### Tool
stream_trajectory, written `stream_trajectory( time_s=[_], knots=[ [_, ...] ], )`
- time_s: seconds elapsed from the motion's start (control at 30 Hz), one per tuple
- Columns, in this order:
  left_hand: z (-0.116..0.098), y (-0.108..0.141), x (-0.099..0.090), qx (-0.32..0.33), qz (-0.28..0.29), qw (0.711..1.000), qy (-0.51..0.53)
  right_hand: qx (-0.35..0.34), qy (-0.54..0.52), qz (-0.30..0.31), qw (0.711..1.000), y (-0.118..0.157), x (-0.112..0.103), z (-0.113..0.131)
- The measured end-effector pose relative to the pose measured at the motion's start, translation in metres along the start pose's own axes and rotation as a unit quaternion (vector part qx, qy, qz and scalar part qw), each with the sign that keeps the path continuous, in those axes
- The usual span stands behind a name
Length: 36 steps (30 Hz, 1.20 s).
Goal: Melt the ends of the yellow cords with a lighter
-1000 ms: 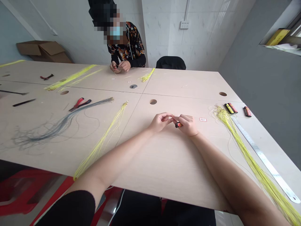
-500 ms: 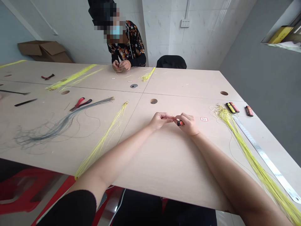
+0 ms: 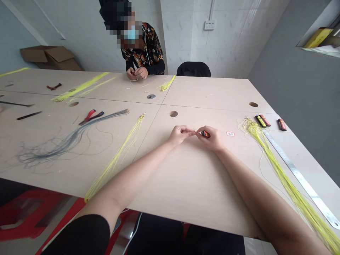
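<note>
Near the middle of the table, my left hand [image 3: 181, 135] pinches a small thin piece, too fine to make out clearly. Fingertip to fingertip with it, my right hand [image 3: 211, 137] is closed around a dark lighter [image 3: 205, 134] with a red and yellow print, while its thumb and index finger come together at the same small piece. A small red-edged label [image 3: 230, 134] lies just right of my right hand. Left of my left forearm stretches a bundle of yellow cords [image 3: 117, 156].
Yellow cords [image 3: 278, 168], a steel ruler [image 3: 300, 177] and several lighters [image 3: 282, 124] lie at the right. Grey cords [image 3: 71, 140] and red-handled pliers [image 3: 91, 117] are at the left. Across the table [image 3: 164, 198], a masked person [image 3: 148, 46] works with both hands.
The lighter in my right hand has turned slightly and shows more of its side. My right fingers have shifted a little at the pinch. My left hand has hardly moved.
</note>
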<state>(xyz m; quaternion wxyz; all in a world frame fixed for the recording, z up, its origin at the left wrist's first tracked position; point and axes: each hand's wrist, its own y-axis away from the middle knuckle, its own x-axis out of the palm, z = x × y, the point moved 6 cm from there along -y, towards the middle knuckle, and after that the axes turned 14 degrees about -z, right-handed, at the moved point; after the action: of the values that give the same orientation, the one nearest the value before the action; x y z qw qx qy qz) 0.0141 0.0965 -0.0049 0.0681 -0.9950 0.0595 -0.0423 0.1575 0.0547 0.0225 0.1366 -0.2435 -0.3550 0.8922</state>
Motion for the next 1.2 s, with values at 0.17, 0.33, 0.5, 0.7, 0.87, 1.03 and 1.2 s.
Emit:
stream_trajectory(
  time_s=[0.17, 0.33, 0.5, 0.7, 0.87, 1.03, 1.2],
  knots=[
    [0.003, 0.000, 0.000, 0.009, 0.006, 0.999, -0.045, 0.151, -0.053, 0.007, 0.987, -0.001, -0.005, -0.015],
    [0.002, 0.004, 0.005, 0.007, 0.034, 0.994, -0.100, 0.225, -0.107, 0.052, 0.967, -0.002, -0.002, -0.025],
    [-0.003, 0.007, 0.010, 0.005, 0.041, 0.993, -0.109, 0.237, -0.140, 0.129, 0.953, 0.001, 0.006, -0.025],
    [-0.001, 0.007, 0.010, 0.012, 0.038, 0.992, -0.119, 0.239, -0.138, 0.124, 0.953, 0.001, 0.007, -0.025],
    [-0.001, 0.006, 0.009, 0.017, 0.036, 0.992, -0.121, 0.245, -0.131, 0.129, 0.952, 0.001, 0.007, -0.025],
    [-0.004, 0.008, 0.010, 0.002, 0.043, 0.991, -0.124, 0.254, -0.141, 0.139, 0.947, 0.001, 0.007, -0.026],
    [-0.005, 0.009, 0.011, -0.013, 0.047, 0.991, -0.124, 0.259, -0.142, 0.152, 0.943, 0.002, 0.009, -0.026]
  ],
)
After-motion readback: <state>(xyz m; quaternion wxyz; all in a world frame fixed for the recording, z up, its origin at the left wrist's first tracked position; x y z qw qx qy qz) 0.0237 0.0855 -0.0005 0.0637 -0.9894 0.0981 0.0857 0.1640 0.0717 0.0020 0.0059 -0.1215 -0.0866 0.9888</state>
